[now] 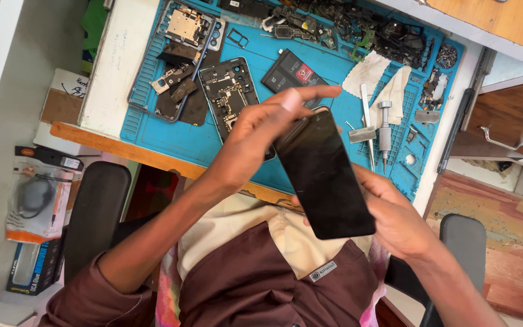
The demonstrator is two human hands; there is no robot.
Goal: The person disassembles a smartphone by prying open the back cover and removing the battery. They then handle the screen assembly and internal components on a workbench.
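I hold a black smartphone (327, 175) with a dark glossy screen over my lap, tilted, screen up. My right hand (398, 215) cradles its lower right edge from beneath. My left hand (261, 130) grips the phone's top left corner, index finger stretched out above the top edge. Behind my hands lies an opened phone frame (228, 91) showing its circuit board, on a blue work mat (310, 45). A black battery (292, 69) rests on the mat just beyond my left fingers.
Another dismantled phone (183, 36) and loose parts lie at the mat's left. White cloths (373, 75), tweezers (367, 124), a metal screwdriver (384, 127) and a heap of scrap parts (364, 27) sit right. Chair armrests (95, 212) flank me; a drawer (503, 127) stands right.
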